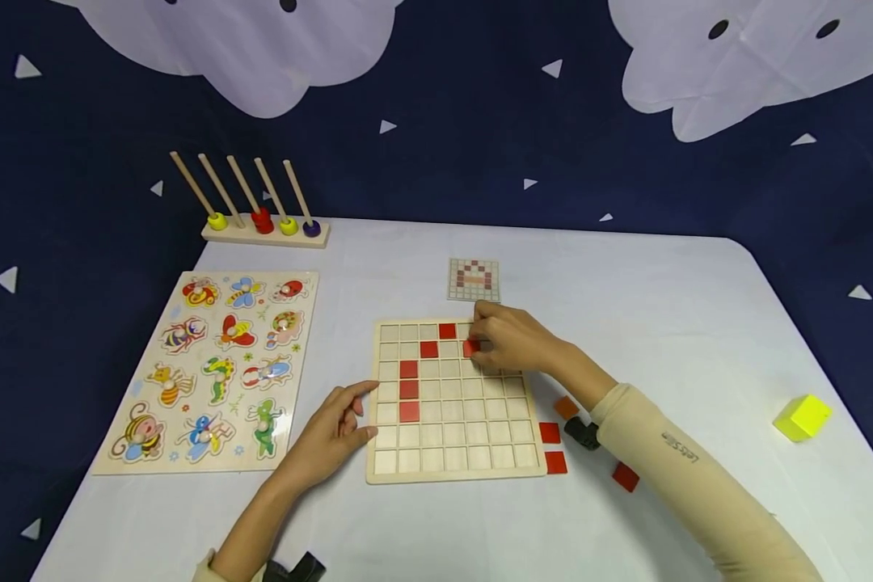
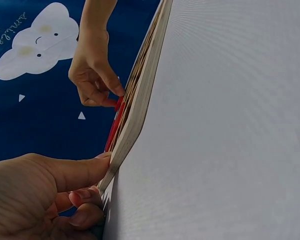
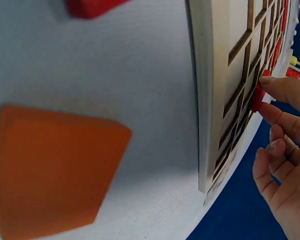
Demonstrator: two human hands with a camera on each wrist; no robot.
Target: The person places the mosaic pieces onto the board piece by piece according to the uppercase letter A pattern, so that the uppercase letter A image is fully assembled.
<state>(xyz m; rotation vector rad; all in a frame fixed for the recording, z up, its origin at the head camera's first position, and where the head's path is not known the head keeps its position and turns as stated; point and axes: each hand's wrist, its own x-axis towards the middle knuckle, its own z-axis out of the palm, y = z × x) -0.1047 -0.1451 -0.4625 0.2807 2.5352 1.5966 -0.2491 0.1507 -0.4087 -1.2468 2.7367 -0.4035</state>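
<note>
A wooden grid board (image 1: 454, 436) lies on the table with several red square tiles (image 1: 408, 390) in its cells, forming a slanted line at the top and a column at the left. My right hand (image 1: 512, 338) is over the upper right of the board. Its thumb and index finger pinch a red tile (image 3: 260, 92) at a cell in the second row, while the other fingers curl loosely. At the board's left edge, my left hand (image 1: 327, 432) touches the rim with index fingertip and thumb.
A small pattern card (image 1: 473, 280) lies behind the board. Loose red tiles (image 1: 550, 433) and an orange block (image 1: 566, 406) sit to its right. An insect puzzle (image 1: 207, 372) and a peg stacker (image 1: 265, 234) stand left; a yellow block (image 1: 803, 417) is far right.
</note>
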